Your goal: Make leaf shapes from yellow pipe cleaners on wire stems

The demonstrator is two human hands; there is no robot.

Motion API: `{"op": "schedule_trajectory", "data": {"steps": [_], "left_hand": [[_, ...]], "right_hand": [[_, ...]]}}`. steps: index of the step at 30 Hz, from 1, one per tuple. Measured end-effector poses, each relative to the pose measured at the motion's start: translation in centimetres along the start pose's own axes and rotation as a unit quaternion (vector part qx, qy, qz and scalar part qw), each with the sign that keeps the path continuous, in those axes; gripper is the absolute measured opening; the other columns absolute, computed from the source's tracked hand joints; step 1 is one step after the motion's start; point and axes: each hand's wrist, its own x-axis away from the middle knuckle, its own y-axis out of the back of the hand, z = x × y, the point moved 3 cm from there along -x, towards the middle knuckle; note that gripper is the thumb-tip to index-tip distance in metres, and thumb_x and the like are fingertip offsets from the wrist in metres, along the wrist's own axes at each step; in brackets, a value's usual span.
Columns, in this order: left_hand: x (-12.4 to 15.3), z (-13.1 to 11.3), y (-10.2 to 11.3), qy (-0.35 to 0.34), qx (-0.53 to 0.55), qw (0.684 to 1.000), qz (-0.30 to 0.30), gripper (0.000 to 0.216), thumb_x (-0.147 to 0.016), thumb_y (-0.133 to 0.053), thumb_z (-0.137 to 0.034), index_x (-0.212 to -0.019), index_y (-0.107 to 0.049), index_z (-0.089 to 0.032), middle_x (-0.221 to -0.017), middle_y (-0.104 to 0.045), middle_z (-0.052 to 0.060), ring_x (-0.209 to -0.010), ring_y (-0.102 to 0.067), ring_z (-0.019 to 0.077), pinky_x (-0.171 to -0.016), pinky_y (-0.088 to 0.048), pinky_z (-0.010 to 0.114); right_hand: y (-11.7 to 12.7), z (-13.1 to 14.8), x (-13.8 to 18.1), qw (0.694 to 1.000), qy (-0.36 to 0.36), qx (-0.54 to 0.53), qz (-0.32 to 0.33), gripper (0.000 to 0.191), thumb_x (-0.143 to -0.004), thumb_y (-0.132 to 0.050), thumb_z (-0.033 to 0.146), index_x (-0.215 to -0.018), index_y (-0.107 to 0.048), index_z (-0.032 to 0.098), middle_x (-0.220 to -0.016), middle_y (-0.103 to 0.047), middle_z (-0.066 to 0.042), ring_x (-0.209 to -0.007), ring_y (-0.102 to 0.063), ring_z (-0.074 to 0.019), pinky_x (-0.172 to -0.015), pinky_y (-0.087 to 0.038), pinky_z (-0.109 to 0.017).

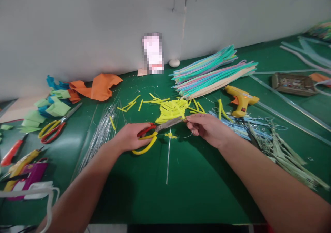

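A shallow tray (293, 84) at the far right holds small bits, too blurred to name. Left hand (131, 136) grips yellow-handled scissors (165, 126) — right hand (207, 127) pinches a thin wire (168, 157) by the blades.

A pale grey wall (77, 26) rises behind the green-covered table (196, 177).

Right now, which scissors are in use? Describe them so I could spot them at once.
On the green table, find the yellow pile in the middle. Just in front of it, the scissors sit in the left hand, blades pointing at the right hand, which pinches a wire. The spare scissors, also yellow and red, lie flat far left, untouched.
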Motion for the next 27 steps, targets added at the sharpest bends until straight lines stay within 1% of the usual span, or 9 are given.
{"op": "schedule_trajectory", "data": {"steps": [7,11,15,19,22,27], "left_hand": [[0.3,-0.7,0.1,0.011,-0.025,1.000,0.013,0.052,-0.082,-0.055,-0.054,-0.121,-0.065,-0.022,-0.092,-0.073,0.005,-0.077,-0.065,0.0185,-0.065,-0.044,0.025],[0.4,-1.6,0.0,0.024,-0.082,0.996,0.029,0.051,-0.084,-0.051,-0.057,-0.118,-0.066,-0.023,-0.084,-0.073,0.003,-0.071,-0.064,0.0182,-0.061,-0.040,0.025],[0.3,-2.4,-0.1,0.028,-0.145,0.988,0.034,0.047,-0.086,-0.046,-0.058,-0.112,-0.067,-0.025,-0.086,-0.073,0.004,-0.074,-0.066,0.0211,-0.061,-0.039,0.026],[0.2,-2.8,-0.2,0.039,-0.176,0.981,0.064,0.047,-0.087,-0.045,-0.058,-0.112,-0.065,-0.023,-0.083,-0.073,0.006,-0.073,-0.066,0.0233,-0.059,-0.038,0.028],[0.1,-3.1,-0.2,0.042,-0.183,0.979,0.078,0.044,-0.086,-0.046,-0.058,-0.104,-0.064,-0.023,-0.079,-0.071,0.006,-0.071,-0.065,0.0227,-0.057,-0.036,0.027],[0.0,-3.3,-0.2,0.044,-0.158,0.983,0.076,0.036,-0.086,-0.048,-0.055,-0.088,-0.062,-0.022,-0.071,-0.067,0.004,-0.066,-0.063,0.0223,-0.054,-0.033,0.028]], "right_hand": [[-0.1,-0.1,0.0,1.000,-0.006,0.003,-0.010,0.020,-0.067,-0.075,0.029,-0.064,-0.063,0.014,-0.059,-0.062,0.000,-0.042,-0.046,-0.0051,-0.042,-0.036,-0.022],[-0.1,-0.1,0.0,1.000,-0.005,0.008,-0.012,0.018,-0.068,-0.075,0.028,-0.065,-0.064,0.015,-0.060,-0.064,-0.002,-0.043,-0.046,-0.0058,-0.042,-0.037,-0.022],[-0.2,-0.1,0.0,1.000,-0.003,0.016,-0.018,0.016,-0.066,-0.073,0.026,-0.063,-0.063,0.015,-0.059,-0.065,-0.003,-0.042,-0.046,-0.0062,-0.042,-0.038,-0.023],[-0.4,0.0,0.1,1.000,0.003,0.021,-0.021,0.015,-0.066,-0.072,0.025,-0.059,-0.063,0.015,-0.057,-0.064,-0.002,-0.042,-0.046,-0.0065,-0.042,-0.038,-0.023],[-0.4,0.0,0.0,1.000,0.000,0.021,-0.020,0.015,-0.065,-0.072,0.026,-0.060,-0.063,0.015,-0.056,-0.063,-0.002,-0.042,-0.045,-0.0067,-0.042,-0.037,-0.023],[-0.4,-0.1,-0.1,1.000,0.005,0.025,-0.008,0.017,-0.066,-0.072,0.028,-0.059,-0.062,0.015,-0.055,-0.062,-0.001,-0.042,-0.045,-0.0067,-0.042,-0.037,-0.023]]}}
